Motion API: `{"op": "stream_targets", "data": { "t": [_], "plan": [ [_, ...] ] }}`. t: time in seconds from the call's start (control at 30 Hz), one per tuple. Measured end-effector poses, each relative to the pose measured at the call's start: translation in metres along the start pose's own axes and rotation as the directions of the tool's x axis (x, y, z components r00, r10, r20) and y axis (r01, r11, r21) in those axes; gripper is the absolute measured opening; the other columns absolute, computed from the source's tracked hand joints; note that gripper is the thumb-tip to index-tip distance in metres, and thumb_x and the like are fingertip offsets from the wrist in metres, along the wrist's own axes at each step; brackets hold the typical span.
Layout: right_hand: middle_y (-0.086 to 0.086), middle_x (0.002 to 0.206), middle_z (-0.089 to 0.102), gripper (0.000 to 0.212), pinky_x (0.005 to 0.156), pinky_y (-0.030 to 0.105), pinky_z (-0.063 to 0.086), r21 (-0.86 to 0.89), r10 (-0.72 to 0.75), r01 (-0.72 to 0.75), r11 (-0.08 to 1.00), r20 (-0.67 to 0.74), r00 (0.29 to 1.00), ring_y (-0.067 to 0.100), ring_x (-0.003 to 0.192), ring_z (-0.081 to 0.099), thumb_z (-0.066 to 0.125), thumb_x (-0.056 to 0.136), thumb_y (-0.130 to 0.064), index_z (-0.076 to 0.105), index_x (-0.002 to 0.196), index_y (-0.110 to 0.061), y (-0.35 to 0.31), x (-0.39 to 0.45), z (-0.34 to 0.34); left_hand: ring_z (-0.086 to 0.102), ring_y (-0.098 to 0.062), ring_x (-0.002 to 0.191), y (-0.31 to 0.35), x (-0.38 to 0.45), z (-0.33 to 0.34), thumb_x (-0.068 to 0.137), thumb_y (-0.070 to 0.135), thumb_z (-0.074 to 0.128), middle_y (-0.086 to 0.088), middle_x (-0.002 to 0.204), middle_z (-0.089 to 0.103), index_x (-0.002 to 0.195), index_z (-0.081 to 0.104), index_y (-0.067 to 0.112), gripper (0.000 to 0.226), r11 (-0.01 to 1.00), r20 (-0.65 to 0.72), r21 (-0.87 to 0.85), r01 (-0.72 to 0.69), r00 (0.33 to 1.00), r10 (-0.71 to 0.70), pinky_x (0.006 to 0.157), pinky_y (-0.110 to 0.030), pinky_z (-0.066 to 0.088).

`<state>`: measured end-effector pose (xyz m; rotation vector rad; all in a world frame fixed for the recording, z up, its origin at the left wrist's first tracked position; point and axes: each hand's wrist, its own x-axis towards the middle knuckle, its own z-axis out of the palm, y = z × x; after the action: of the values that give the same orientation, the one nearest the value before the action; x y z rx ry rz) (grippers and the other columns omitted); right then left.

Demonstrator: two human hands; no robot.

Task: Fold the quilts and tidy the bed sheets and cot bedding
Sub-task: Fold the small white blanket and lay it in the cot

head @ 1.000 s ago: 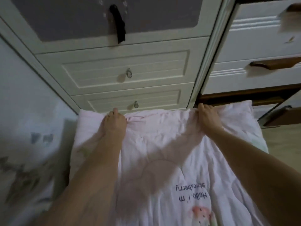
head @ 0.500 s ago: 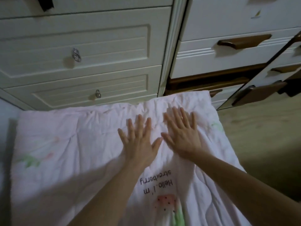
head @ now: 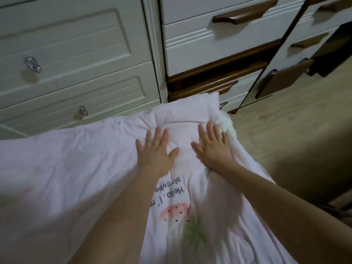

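Both palms lie flat on the pink quilt [head: 76, 178], left hand [head: 155, 151] beside right hand [head: 214, 149], fingers [head: 209, 130] straight and spread, gripping nothing (likely pressing creases out). The quilt lies spread below the white drawers [head: 76, 54].

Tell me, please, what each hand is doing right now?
Left hand: open, fingers straight, pressing flat on the quilt.
Right hand: open, fingers straight, pressing flat on the quilt near its far corner.
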<state>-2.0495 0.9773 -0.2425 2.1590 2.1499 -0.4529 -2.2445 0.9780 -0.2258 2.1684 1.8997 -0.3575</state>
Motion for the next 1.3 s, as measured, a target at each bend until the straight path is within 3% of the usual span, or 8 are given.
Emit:
{"op": "stream_targets", "data": {
  "t": [0.07,0.17,0.37,0.47,0.63,0.83,1.1,1.3],
  "plan": [
    [0.009,0.161,-0.004,0.066,0.119,0.046,0.001,0.064,-0.015,0.003,0.998,0.178,0.984,0.026,0.148,-0.003,0.023,0.1,-0.053,0.002,0.154,-0.021,0.003,-0.01,-0.018,0.015,-0.032,0.145,0.015,-0.002,-0.023,0.097,0.058,0.026,-0.008,0.16,0.008,0.153,0.011,0.019,0.07,0.999,0.156,0.008,0.051,0.986,-0.051,0.112,-0.05,0.02],
    [0.013,0.147,0.039,0.052,0.106,0.041,0.033,0.255,0.012,-0.044,0.966,0.126,0.992,0.03,0.132,0.04,0.038,0.1,-0.042,0.031,0.144,-0.016,0.008,-0.036,-0.061,0.053,-0.029,0.117,0.059,-0.019,-0.077,0.098,0.032,0.043,-0.009,0.129,0.053,0.127,0.052,0.013,0.036,0.993,0.15,0.097,-0.061,0.988,0.046,0.088,-0.034,0.04],
    [0.012,0.118,0.063,0.029,0.079,0.032,0.046,0.311,0.249,-0.282,0.907,0.144,0.958,0.031,0.105,0.059,0.046,0.097,-0.029,0.057,0.118,-0.013,0.095,-0.221,-0.134,0.056,-0.025,0.097,0.165,-0.126,-0.161,0.096,0.02,0.043,-0.003,0.112,0.059,0.111,0.058,0.016,0.021,0.849,0.274,0.249,-0.466,0.875,0.4,0.071,-0.031,0.038],
    [0.012,0.103,0.065,0.017,0.075,0.035,0.049,0.333,0.489,-0.51,0.793,0.151,0.859,0.031,0.092,0.061,0.046,0.095,-0.02,0.059,0.097,-0.01,0.162,-0.356,-0.161,0.057,-0.027,0.098,0.244,-0.186,-0.186,0.095,0.016,0.042,-0.004,0.105,0.058,0.101,0.057,0.015,0.016,0.712,0.324,0.277,-0.646,0.76,0.563,0.071,-0.03,0.039],
    [0.006,0.081,0.061,0.021,0.061,0.031,0.044,0.464,0.857,-0.768,0.442,0.035,0.515,0.022,0.071,0.056,0.043,0.098,-0.02,0.06,0.087,-0.013,0.24,-0.582,-0.189,0.059,-0.033,0.109,0.422,-0.322,-0.195,0.097,0.021,0.045,-0.013,0.12,0.06,0.117,0.059,0.007,0.028,0.353,0.393,0.334,-0.874,0.47,0.79,0.09,-0.041,0.05],
    [0.002,0.081,0.063,0.022,0.061,0.032,0.048,0.606,0.997,-0.795,0.02,0.05,0.063,0.02,0.072,0.059,0.044,0.096,-0.022,0.063,0.09,-0.014,0.277,-0.81,-0.158,0.061,-0.026,0.097,0.593,-0.525,-0.16,0.098,0.021,0.041,-0.006,0.111,0.062,0.107,0.06,0.011,0.024,-0.177,0.457,0.378,-0.909,0.016,0.889,0.076,-0.034,0.048],
    [0.008,0.085,0.063,0.022,0.055,0.027,0.036,0.625,0.792,-0.53,-0.573,0.258,-0.553,0.026,0.076,0.057,0.039,0.092,-0.013,0.059,0.083,-0.009,0.247,-1.106,-0.062,0.06,-0.021,0.098,0.725,-0.872,-0.029,0.099,0.029,0.041,-0.002,0.109,0.06,0.114,0.06,0.014,0.028,-0.749,0.6,0.143,-0.647,-0.546,0.585,0.082,-0.032,0.052],
    [0.009,0.095,0.065,0.018,0.069,0.032,0.043,0.534,0.489,-0.225,-0.815,0.427,-0.76,0.03,0.087,0.06,0.041,0.094,-0.016,0.058,0.091,-0.011,0.171,-1.195,0.04,0.038,-0.023,0.13,0.714,-1.015,0.102,0.098,0.031,0.043,-0.004,0.139,0.042,0.134,0.044,0.017,0.039,-0.931,0.627,-0.009,-0.365,-0.727,0.279,0.097,-0.039,0.044]
  ]
}}
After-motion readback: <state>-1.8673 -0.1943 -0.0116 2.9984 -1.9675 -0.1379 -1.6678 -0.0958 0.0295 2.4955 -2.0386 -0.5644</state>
